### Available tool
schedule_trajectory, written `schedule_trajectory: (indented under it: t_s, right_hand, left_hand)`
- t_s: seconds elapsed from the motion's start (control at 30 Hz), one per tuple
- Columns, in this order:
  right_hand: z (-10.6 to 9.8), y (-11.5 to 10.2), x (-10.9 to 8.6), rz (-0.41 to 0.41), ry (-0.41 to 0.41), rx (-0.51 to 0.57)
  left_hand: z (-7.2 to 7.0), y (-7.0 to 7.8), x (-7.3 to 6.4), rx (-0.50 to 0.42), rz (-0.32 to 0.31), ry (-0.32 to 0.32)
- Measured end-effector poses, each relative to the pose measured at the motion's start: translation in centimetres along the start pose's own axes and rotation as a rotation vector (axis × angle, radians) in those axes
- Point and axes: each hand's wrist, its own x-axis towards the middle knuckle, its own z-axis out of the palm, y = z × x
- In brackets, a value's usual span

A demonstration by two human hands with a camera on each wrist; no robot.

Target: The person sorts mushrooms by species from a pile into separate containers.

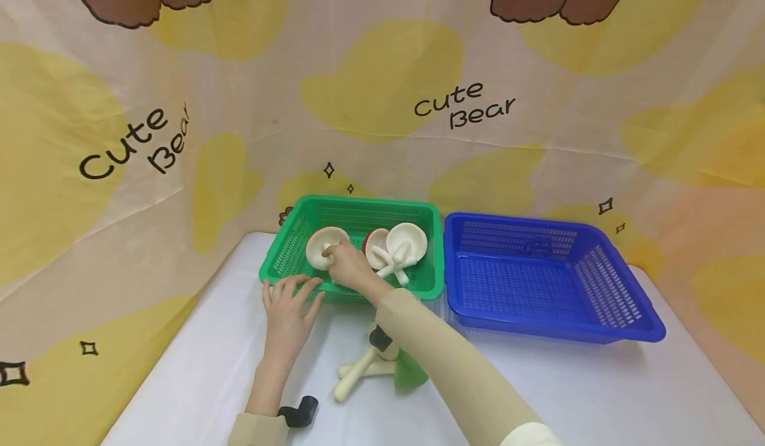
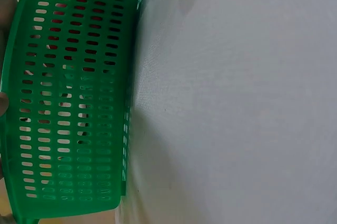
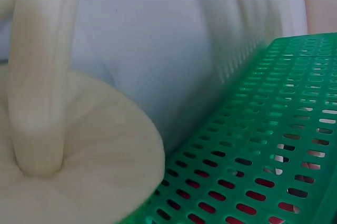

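A toy mushroom (image 1: pixel 318 247) with a pale underside lies stem-up at the left of the green basket (image 1: pixel 439 253). My right hand (image 1: pixel 351 267) reaches over the basket's near rim and pinches this mushroom at its stem, which the fingers mostly hide. With fingers spread, my left hand (image 1: pixel 288 306) rests on the near rim at the basket's left corner. Right of the right hand, several more mushrooms (image 1: pixel 407 239) lie with stems up, one showing a red cap edge. Through the slots of the basket wall (image 2: pixel 68 92), red shows in the left wrist view.
A blue basket (image 1: pixel 514 287) stands right beside the green one. In front of the green basket, under the right forearm, lie mushrooms with cream stems (image 1: pixel 356 373) and a green cap (image 1: pixel 409 371). One pale mushroom (image 3: pixel 105 145) fills the right wrist view's left. A patterned cloth hangs behind.
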Motion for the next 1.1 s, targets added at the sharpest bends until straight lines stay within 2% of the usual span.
schedule_trajectory:
  t_s: [0.2,0.37,0.57,0.73,1.1]
  right_hand:
    - [0.1,-0.1,0.1,-0.042,-0.098,-0.115]
    - [-0.1,0.0,0.2,-0.063,-0.14,-0.132]
    - [-0.6,0.0,-0.1,-0.078,-0.134,-0.134]
    - [-2.0,0.3,-0.7,-0.082,-0.113,-0.141]
    - [-5.3,1.7,-3.8,-0.101,-0.052,-0.128]
  left_hand:
    - [0.0,0.2,0.0,-0.002,-0.005,-0.003]
    - [-0.1,0.3,0.0,-0.008,-0.006,-0.006]
    - [-0.2,0.2,-0.1,0.0,-0.016,-0.011]
    - [0.0,0.2,-0.1,0.002,-0.007,-0.005]
    - [-0.1,0.1,-0.1,-0.005,-0.002,-0.001]
